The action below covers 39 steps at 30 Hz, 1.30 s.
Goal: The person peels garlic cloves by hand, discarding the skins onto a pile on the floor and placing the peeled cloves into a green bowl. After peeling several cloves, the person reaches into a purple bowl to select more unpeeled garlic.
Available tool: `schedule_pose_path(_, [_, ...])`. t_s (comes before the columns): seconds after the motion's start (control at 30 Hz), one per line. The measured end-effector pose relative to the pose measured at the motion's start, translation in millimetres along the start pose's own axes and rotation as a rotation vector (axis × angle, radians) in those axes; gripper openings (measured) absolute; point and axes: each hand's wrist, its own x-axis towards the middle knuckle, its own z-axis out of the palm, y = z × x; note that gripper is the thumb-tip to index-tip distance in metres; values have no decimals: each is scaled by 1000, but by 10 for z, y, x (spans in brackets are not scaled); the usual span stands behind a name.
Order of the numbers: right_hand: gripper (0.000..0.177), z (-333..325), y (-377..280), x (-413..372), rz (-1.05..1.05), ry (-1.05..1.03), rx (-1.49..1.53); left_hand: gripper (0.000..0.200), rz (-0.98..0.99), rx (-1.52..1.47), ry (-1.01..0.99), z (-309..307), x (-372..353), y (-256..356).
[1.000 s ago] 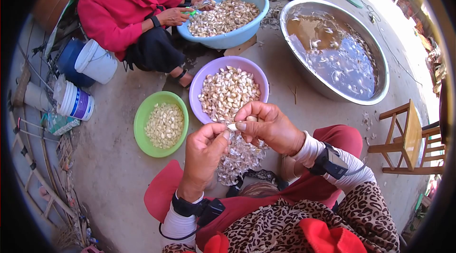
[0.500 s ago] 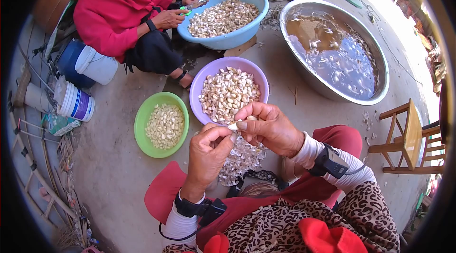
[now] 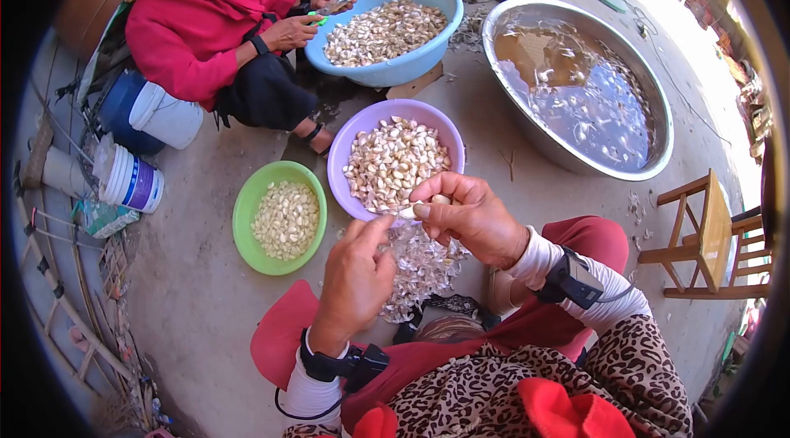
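Note:
My right hand (image 3: pixel 476 222) is closed in a pinch on a pale garlic clove (image 3: pixel 408 212), with another clove (image 3: pixel 441 199) showing between its fingers. Just left of it is my left hand (image 3: pixel 354 278), thumb and forefinger parted, the forefinger's tip close to the held clove; whether it touches cannot be made out. Both hands are over the near rim of a purple basin (image 3: pixel 458 135) full of garlic cloves (image 3: pixel 397 160). Below them, loose garlic skins (image 3: pixel 421 269) lie heaped on the ground. To the left stands a green basin (image 3: pixel 239 220) with peeled cloves (image 3: pixel 285 221).
A person in a pink top (image 3: pixel 185 27) works beside a blue basin (image 3: pixel 455 14) of garlic. At the right stand a big metal tub (image 3: pixel 535 138) of water with floating skins and a wooden chair (image 3: pixel 708 232). White buckets (image 3: pixel 169 113) line the left; another person sits at the back.
My left hand has drawn slightly down and left, its thumb parting from the clove. My right hand keeps its pinch, almost in the same place.

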Motion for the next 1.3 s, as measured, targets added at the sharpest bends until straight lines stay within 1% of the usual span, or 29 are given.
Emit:
schedule_pose_path(0.1, [15, -13, -1, -25, 7, -2, -108, 19, -188, -157, 101, -130, 34, -4])
schedule_pose_path(0.13, [15, -15, 0, -28, 9, -12, -143, 18, -246, -239, 90, -150, 28, -72])
schedule_pose_path(0.23, [17, 28, 7, -32, 3, -40, -216, 16, -291, -596, 61, -152, 38, 71])
schedule_pose_path(0.33, [18, 58, 51, -19, -84, -79, -240, 16, -332, -708, -52, -120, 21, 151])
schedule_pose_path(0.43, [18, 85, 64, -17, -157, -77, -177, 16, -307, -699, -51, -81, 6, 103])
schedule_pose_path(0.53, [17, 82, 45, -14, -176, -84, -170, 14, -300, -726, -56, -92, 13, 105])
schedule_pose_path(0.63, [15, 89, -20, -42, -131, -73, -203, 13, -316, -755, -67, -109, 23, 122])
schedule_pose_path(0.83, [10, 110, -71, -64, -161, -59, -283, 15, -300, -758, -80, -90, 15, 87])
schedule_pose_path(0.93, [9, 95, -46, -51, -193, -74, -299, 15, -342, -778, -78, -78, 14, 122])
schedule_pose_path(1.03, [10, 91, -20, -34, -228, -73, -290, 16, -312, -746, -83, -55, 6, 94])
schedule_pose_path(1.23, [12, 94, -80, -47, -144, -74, -326, 17, -295, -730, -56, -39, 5, 63])
schedule_pose_path(1.3, [14, 72, -19, -20, -196, -100, -303, 17, -283, -734, -67, -36, 8, 65])
